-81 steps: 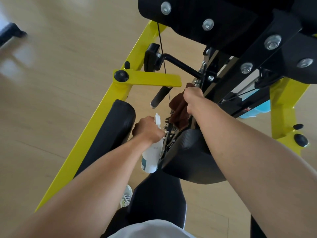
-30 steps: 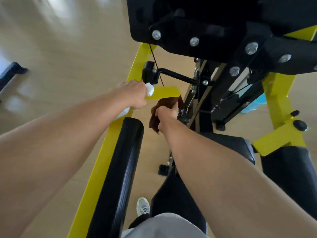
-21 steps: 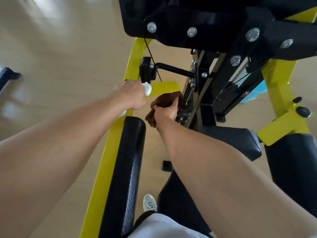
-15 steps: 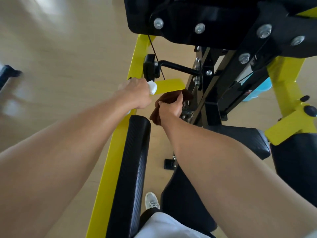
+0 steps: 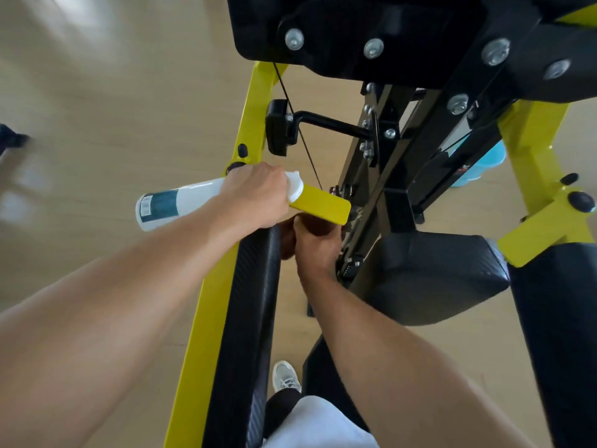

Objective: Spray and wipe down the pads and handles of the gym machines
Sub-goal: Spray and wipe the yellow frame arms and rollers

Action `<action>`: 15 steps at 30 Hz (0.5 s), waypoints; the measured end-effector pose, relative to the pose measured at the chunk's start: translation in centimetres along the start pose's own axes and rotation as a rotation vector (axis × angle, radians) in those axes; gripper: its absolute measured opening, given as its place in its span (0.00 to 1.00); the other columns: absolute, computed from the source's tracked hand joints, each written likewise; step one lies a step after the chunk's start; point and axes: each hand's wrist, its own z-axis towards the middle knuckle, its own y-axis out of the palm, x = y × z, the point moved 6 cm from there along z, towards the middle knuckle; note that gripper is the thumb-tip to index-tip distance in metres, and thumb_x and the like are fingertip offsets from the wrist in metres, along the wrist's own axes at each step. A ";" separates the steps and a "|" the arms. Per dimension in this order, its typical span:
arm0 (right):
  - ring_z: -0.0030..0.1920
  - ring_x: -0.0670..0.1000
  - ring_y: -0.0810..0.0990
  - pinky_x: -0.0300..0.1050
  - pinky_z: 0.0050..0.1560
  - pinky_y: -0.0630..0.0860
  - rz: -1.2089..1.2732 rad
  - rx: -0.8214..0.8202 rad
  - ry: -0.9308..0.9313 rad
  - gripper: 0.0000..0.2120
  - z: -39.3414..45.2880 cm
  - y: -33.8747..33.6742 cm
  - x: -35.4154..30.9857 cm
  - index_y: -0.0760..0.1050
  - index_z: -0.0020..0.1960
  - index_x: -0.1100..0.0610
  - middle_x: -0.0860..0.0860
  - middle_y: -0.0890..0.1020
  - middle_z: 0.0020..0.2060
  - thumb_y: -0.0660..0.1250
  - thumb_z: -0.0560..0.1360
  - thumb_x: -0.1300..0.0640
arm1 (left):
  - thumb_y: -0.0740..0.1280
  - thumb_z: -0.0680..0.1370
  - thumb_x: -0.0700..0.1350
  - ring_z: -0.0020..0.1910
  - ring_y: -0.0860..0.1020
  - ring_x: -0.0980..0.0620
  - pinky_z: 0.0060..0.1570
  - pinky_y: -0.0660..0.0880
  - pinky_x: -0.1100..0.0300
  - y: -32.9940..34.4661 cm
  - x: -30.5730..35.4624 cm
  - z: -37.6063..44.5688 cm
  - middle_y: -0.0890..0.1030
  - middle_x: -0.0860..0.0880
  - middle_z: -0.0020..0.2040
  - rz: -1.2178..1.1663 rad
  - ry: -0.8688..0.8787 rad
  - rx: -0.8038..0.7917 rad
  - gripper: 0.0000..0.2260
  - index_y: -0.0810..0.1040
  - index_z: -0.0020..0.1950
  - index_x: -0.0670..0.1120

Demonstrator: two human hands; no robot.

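Head view, taking the yellow lever plate as landmark. Left hand at the plate's left end, fingers curled round the neck of the white spray bottle, bottle lying sideways with its base pointing away to the left; right hand just under the plate, fingers closed on what looks like a brown cloth, mostly hidden, probably wrapped round a handle beneath.

To wipe well: keep the cloth wrapped fully round the grip; slide along its whole length while twisting; hold the nozzle turned off the cable and bolts; follow on to the long black pad directly below the plate.

Counted: one bottle; one cloth; two hands; one long pad below the plate, one seat pad to its right, one further pad at the far right edge; one black lever arm above the plate; one shoe well below.
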 end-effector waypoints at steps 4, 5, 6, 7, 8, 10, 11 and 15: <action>0.48 0.42 0.78 0.40 0.54 0.73 0.041 0.117 -0.059 0.24 0.4 0.8 -2.1 0.77 0.62 0.52 0.45 0.81 0.49 0.81 0.69 0.57 | 0.64 0.79 0.41 0.56 0.79 0.37 0.47 0.68 0.52 0.5 0.6 -0.2 0.81 0.40 0.57 0.044 0.000 0.014 0.12 0.77 0.61 0.39; 0.53 0.44 0.78 0.41 0.57 0.73 0.037 0.135 -0.074 0.28 0.7 1.0 -2.5 0.76 0.66 0.53 0.47 0.82 0.54 0.81 0.69 0.56 | 0.64 0.79 0.41 0.57 0.79 0.38 0.48 0.68 0.51 0.6 0.6 -0.1 0.81 0.40 0.57 0.043 -0.012 0.013 0.12 0.78 0.61 0.40; 0.56 0.46 0.79 0.42 0.60 0.74 0.029 0.141 -0.096 0.31 1.2 1.1 -2.7 0.76 0.69 0.52 0.48 0.83 0.58 0.81 0.69 0.55 | 0.64 0.79 0.41 0.57 0.79 0.38 0.48 0.68 0.51 0.8 0.5 0.1 0.81 0.40 0.58 0.041 -0.025 0.009 0.13 0.77 0.62 0.40; 0.58 0.48 0.80 0.43 0.61 0.75 0.010 0.141 -0.106 0.31 1.9 1.2 -2.3 0.76 0.69 0.52 0.49 0.83 0.59 0.81 0.69 0.54 | 0.64 0.79 0.41 0.57 0.79 0.38 0.47 0.68 0.51 0.8 0.5 0.3 0.81 0.40 0.58 0.039 -0.034 0.014 0.12 0.77 0.61 0.39; 0.58 0.49 0.81 0.45 0.61 0.76 -0.011 0.124 -0.120 0.30 2.6 1.5 -1.9 0.77 0.68 0.53 0.49 0.84 0.56 0.82 0.68 0.53 | 0.64 0.78 0.40 0.57 0.80 0.39 0.47 0.67 0.51 0.8 0.5 0.6 0.81 0.40 0.58 0.039 -0.042 0.023 0.12 0.78 0.61 0.39; 0.55 0.48 0.81 0.45 0.58 0.76 -0.067 0.068 -0.082 0.24 3.7 2.4 0.1 0.77 0.62 0.53 0.42 0.82 0.47 0.81 0.69 0.52 | 0.65 0.78 0.40 0.55 0.80 0.39 0.45 0.66 0.51 0.7 0.3 1.0 0.81 0.41 0.54 0.035 -0.054 0.039 0.11 0.77 0.59 0.40; 0.52 0.47 0.80 0.43 0.57 0.76 -0.080 0.048 -0.055 0.22 3.8 2.8 1.2 0.78 0.60 0.51 0.37 0.79 0.43 0.80 0.70 0.54 | 0.65 0.79 0.41 0.53 0.79 0.39 0.45 0.66 0.51 0.6 0.3 1.2 0.79 0.41 0.50 0.025 -0.055 0.045 0.11 0.77 0.59 0.40; 0.41 0.44 0.79 0.22 0.44 0.72 0.055 0.082 -0.018 0.15 2.6 3.3 2.3 0.78 0.58 0.57 0.35 0.75 0.33 0.75 0.73 0.66 | 0.64 0.79 0.40 0.49 0.75 0.39 0.45 0.65 0.51 0.4 0.4 1.4 0.70 0.45 0.46 0.000 -0.051 0.049 0.10 0.75 0.59 0.40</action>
